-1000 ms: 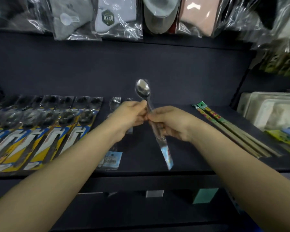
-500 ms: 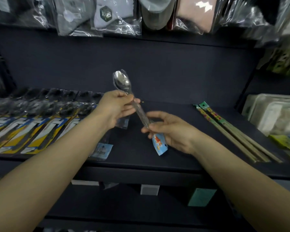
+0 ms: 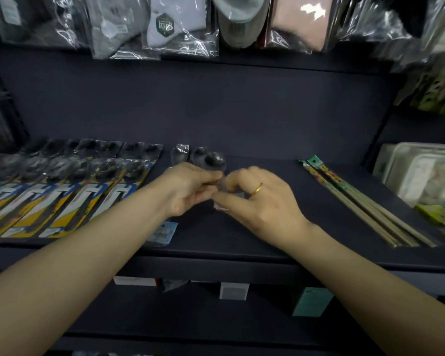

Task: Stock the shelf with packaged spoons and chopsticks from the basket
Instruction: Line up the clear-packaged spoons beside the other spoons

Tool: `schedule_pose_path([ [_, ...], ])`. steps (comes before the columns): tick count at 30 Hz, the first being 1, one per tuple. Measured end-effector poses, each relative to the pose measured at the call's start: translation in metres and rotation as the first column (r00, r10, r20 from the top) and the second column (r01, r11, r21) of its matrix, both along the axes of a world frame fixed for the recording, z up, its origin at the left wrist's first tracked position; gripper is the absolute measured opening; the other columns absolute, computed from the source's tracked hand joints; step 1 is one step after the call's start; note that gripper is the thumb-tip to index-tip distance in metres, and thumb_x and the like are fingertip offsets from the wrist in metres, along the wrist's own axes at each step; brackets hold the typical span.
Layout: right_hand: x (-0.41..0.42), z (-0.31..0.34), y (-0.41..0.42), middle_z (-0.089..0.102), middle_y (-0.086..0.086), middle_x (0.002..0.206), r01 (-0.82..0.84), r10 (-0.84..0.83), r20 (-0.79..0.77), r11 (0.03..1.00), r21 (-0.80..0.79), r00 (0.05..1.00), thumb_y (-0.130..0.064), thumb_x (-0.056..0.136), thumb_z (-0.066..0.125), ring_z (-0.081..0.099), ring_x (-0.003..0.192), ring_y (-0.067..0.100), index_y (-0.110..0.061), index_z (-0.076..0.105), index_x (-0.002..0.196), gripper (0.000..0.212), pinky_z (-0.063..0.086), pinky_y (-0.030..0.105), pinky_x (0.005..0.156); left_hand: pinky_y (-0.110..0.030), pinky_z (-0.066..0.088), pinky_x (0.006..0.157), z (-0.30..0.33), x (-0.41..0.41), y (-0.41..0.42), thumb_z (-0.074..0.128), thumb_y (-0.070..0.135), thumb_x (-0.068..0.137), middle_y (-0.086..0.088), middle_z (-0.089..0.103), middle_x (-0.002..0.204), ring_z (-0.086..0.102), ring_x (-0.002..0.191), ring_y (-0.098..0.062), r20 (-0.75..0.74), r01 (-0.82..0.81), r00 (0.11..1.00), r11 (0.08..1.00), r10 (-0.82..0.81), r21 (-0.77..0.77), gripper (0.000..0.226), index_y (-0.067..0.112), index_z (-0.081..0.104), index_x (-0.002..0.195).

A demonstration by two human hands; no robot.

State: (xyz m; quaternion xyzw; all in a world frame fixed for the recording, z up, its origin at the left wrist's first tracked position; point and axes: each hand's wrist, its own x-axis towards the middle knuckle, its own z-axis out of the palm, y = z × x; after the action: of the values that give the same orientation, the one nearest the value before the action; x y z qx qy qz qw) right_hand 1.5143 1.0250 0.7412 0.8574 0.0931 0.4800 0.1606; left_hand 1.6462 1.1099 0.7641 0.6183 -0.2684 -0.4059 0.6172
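The person is laying a packaged spoon point(image 3: 213, 163) down on the shelf point(image 3: 254, 242), mid-shelf just beside the two clear-wrapped spoons point(image 3: 188, 154) already there. The left hand point(image 3: 188, 191) pinches its neck; the right hand point(image 3: 260, 199) grips the wrapper lower down. Next comes squaring it with its neighbours and letting go, well short of the chopsticks point(image 3: 365, 204) toward the right edge.

Both forearms reach forward, left hand point(image 3: 188, 190) and right hand point(image 3: 262, 201) meeting, fingers apparently curled together.

dark navy shelf point(image 3: 242, 129), yellow-and-blue spoon cards point(image 3: 62, 206) (white streaks), gold ring point(image 3: 256, 188)
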Motion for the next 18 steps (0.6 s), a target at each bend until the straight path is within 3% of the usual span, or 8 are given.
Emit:
schedule_pose_path([
  [3,0.012,0.001,0.010,0.063,-0.001,0.068,-0.015,0.006,-0.039,0.974,-0.225,0.999,-0.014,0.089,0.057,0.049,0.055,0.015,-0.016,0.070,0.073,0.020,0.036,0.024,0.052,-0.013,0.048,0.044,0.002,0.008,0.011,0.053,0.007,0.089,0.000,0.060,0.051,0.058,0.043,-0.003,0.096,0.006,0.995,1.000,-0.005,-0.006,0.018,0.006,0.058,0.072],
  [5,0.023,-0.003,0.015,0.061,-0.002,0.064,-0.037,0.012,-0.102,0.970,-0.240,0.995,-0.011,0.091,0.050,0.048,0.050,0.013,-0.016,0.066,0.070,0.026,0.038,0.023,0.048,-0.014,0.050,0.049,0.003,0.014,0.020,0.056,0.008,0.088,-0.002,0.060,0.060,0.059,0.048,-0.003,0.310,-0.004,0.951,1.000,-0.006,0.031,0.014,0.008,0.059,0.075],
  [7,0.033,-0.009,0.016,0.060,0.000,0.065,-0.087,0.038,-0.202,0.968,-0.236,0.979,-0.005,0.088,0.051,0.048,0.048,0.014,-0.014,0.060,0.072,0.020,0.042,0.024,0.045,-0.009,0.045,0.058,0.000,0.025,0.030,0.061,0.014,0.085,0.003,0.063,0.070,0.058,0.059,-0.003,0.696,-0.097,0.718,0.990,-0.003,0.104,0.002,0.013,0.061,0.084],
  [9,0.040,-0.013,0.017,0.058,0.003,0.065,-0.130,0.055,-0.336,0.970,-0.205,0.940,-0.003,0.081,0.062,0.049,0.048,0.017,-0.011,0.056,0.075,0.011,0.045,0.026,0.042,-0.002,0.038,0.059,-0.005,0.038,0.045,0.061,0.019,0.085,0.005,0.064,0.081,0.056,0.069,-0.005,0.911,-0.154,0.411,0.982,-0.034,0.107,0.015,0.015,0.063,0.099],
  [12,0.046,-0.015,0.022,0.054,0.004,0.064,-0.096,0.045,-0.503,0.993,-0.075,0.863,0.002,0.067,0.070,0.050,0.049,0.018,-0.011,0.048,0.081,0.029,0.036,0.024,0.037,-0.008,0.039,0.073,-0.009,0.060,0.070,0.061,0.025,0.084,0.000,0.066,0.105,0.055,0.086,-0.006,0.967,-0.046,0.175,0.979,-0.186,0.197,0.030,0.015,0.060,0.113],
  [14,0.048,-0.013,0.026,0.058,0.005,0.069,-0.028,0.044,-0.599,0.999,0.036,0.799,-0.003,0.068,0.067,0.055,0.053,0.020,-0.010,0.051,0.084,0.023,0.038,0.025,0.039,-0.015,0.038,0.093,-0.014,0.074,0.084,0.059,0.033,0.085,0.004,0.057,0.125,0.052,0.107,-0.006,0.942,0.026,0.082,0.946,-0.324,0.323,0.039,0.021,0.056,0.122],
  [15,0.047,-0.012,0.028,0.060,0.004,0.074,0.022,0.056,-0.651,0.994,0.111,0.757,-0.013,0.074,0.062,0.057,0.057,0.019,-0.010,0.055,0.086,0.014,0.041,0.027,0.042,-0.015,0.032,0.100,-0.016,0.079,0.089,0.056,0.038,0.085,0.007,0.049,0.135,0.047,0.119,-0.005,0.915,0.051,0.057,0.917,-0.398,0.396,0.044,0.024,0.052,0.127],
  [18,0.046,-0.009,0.027,0.061,0.000,0.090,0.143,0.165,-0.734,0.931,0.337,0.658,-0.055,0.079,0.046,0.056,0.076,0.013,-0.013,0.061,0.102,0.050,0.046,0.029,0.061,-0.014,0.018,0.106,-0.021,0.085,0.096,0.038,0.066,0.073,0.014,0.024,0.152,0.026,0.136,-0.002,0.816,0.116,0.045,0.815,-0.576,0.568,0.073,0.033,0.035,0.138],
])
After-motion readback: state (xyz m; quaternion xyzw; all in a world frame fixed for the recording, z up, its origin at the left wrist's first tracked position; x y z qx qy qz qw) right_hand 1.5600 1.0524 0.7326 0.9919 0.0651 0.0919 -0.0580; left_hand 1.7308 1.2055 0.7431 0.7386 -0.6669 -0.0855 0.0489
